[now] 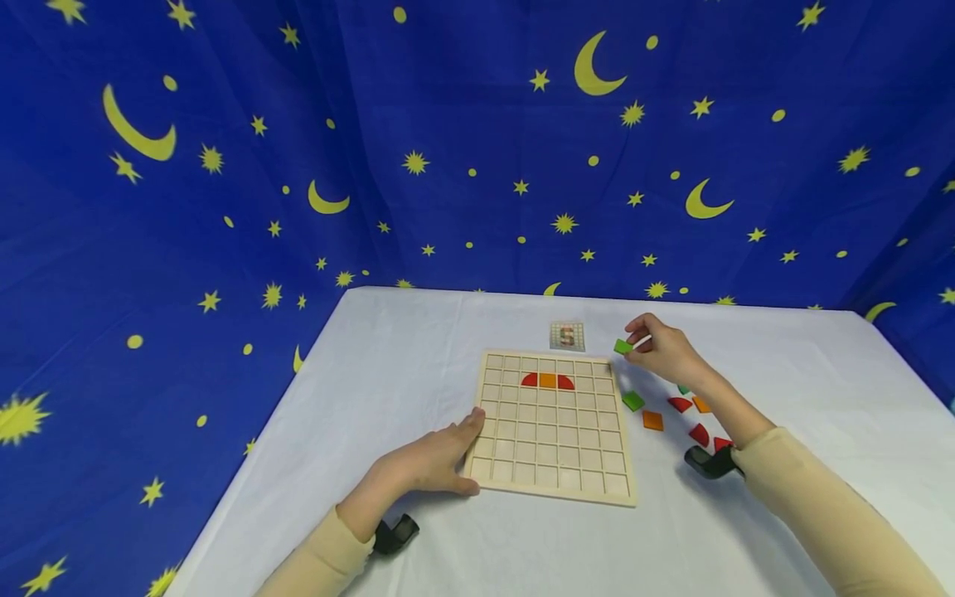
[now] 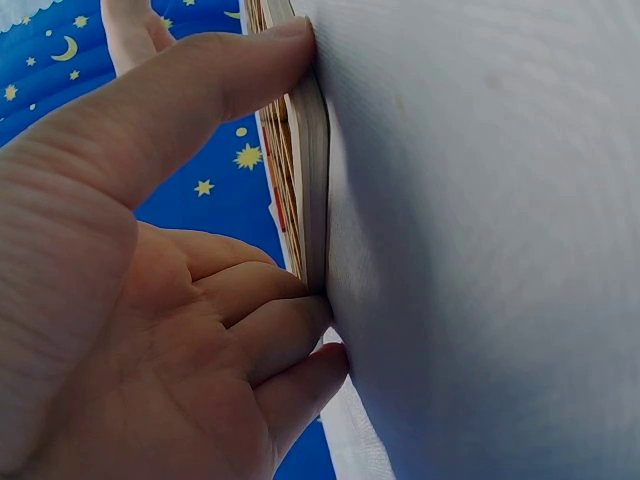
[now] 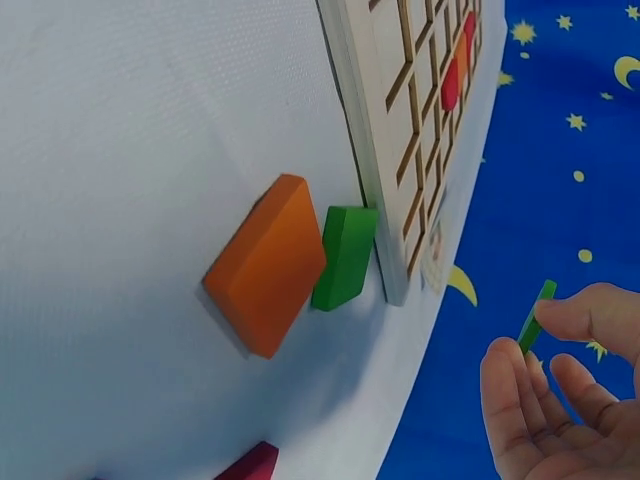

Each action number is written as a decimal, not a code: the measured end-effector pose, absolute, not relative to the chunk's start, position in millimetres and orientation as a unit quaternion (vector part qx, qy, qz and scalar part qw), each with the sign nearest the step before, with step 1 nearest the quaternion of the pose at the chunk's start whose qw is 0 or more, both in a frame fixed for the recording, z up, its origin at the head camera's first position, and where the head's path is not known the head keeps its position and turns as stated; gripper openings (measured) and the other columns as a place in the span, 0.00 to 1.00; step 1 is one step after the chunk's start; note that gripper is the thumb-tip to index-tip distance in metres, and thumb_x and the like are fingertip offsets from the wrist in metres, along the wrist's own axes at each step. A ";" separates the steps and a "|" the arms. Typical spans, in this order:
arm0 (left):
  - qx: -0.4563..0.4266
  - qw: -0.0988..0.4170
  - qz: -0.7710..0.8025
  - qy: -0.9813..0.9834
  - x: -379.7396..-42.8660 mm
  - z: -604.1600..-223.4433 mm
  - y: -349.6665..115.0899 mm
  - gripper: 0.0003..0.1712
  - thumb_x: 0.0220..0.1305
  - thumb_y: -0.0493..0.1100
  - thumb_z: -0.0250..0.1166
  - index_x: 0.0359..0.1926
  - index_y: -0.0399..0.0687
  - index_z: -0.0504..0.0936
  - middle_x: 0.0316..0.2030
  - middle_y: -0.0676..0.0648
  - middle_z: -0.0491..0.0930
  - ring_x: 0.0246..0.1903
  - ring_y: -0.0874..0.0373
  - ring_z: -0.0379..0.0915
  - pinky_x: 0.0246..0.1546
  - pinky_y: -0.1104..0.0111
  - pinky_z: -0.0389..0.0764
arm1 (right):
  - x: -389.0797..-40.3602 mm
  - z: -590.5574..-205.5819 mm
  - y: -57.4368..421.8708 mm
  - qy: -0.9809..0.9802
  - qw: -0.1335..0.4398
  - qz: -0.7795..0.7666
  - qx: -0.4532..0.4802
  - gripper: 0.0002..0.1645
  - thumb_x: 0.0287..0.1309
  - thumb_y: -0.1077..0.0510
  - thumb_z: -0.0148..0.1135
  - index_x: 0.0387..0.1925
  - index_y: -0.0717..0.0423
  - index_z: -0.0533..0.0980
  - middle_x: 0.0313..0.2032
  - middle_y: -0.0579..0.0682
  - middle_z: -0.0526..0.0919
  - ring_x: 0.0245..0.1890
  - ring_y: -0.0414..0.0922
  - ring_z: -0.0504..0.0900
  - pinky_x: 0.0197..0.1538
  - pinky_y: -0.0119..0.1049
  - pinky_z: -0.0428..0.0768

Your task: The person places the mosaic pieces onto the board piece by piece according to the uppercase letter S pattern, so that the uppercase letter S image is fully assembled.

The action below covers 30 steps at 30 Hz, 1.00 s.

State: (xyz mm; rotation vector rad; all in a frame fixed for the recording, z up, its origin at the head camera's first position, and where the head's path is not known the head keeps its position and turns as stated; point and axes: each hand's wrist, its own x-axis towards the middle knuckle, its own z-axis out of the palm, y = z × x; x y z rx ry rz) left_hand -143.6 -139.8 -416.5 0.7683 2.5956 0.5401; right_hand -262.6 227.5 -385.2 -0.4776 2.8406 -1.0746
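Between thumb and fingertips, my right hand pinches a green square tile, raised beyond the board's far right corner. The same green tile appears edge-on in the right wrist view. My left hand touches the left edge of the wooden grid board; its thumb and fingers are spread along that side. Near the board's far side, an orange square sits in the grid between two red quarter-round tiles, one on the left and one on the right.
Right of the board lie another green tile, an orange square and several red, orange and green pieces, partly hidden by the right forearm. A small printed pattern card lies behind the board. Blue starry cloth hangs behind the white table.
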 end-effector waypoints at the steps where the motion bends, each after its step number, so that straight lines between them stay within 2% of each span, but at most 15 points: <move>1: 0.274 0.189 0.192 0.923 -143.5 -416.4 -139.8 0.58 0.51 0.50 0.73 0.71 0.29 0.48 0.71 0.36 0.47 0.67 0.42 0.50 0.64 0.55 0.57 | -262.3 -385.7 227.0 0.923 0.034 -0.351 -0.156 0.26 0.54 0.67 0.63 0.53 0.68 0.65 0.43 0.62 0.76 0.42 0.57 0.79 0.42 0.48 0.79; 20: 0.279 0.187 0.191 0.922 -143.7 -417.5 -140.8 0.58 0.51 0.50 0.72 0.71 0.29 0.48 0.71 0.36 0.46 0.67 0.43 0.50 0.64 0.54 0.58 | -253.3 -386.5 212.2 0.913 0.025 -0.365 -0.181 0.24 0.53 0.69 0.63 0.51 0.68 0.66 0.43 0.62 0.76 0.42 0.56 0.79 0.42 0.46 0.80; 30: 0.283 0.186 0.192 0.921 -143.9 -419.3 -140.6 0.58 0.51 0.50 0.72 0.70 0.29 0.48 0.71 0.36 0.47 0.68 0.46 0.48 0.65 0.56 0.56 | -246.2 -385.5 203.2 0.904 0.026 -0.377 -0.199 0.24 0.53 0.69 0.63 0.51 0.65 0.67 0.43 0.59 0.76 0.42 0.54 0.79 0.41 0.43 0.80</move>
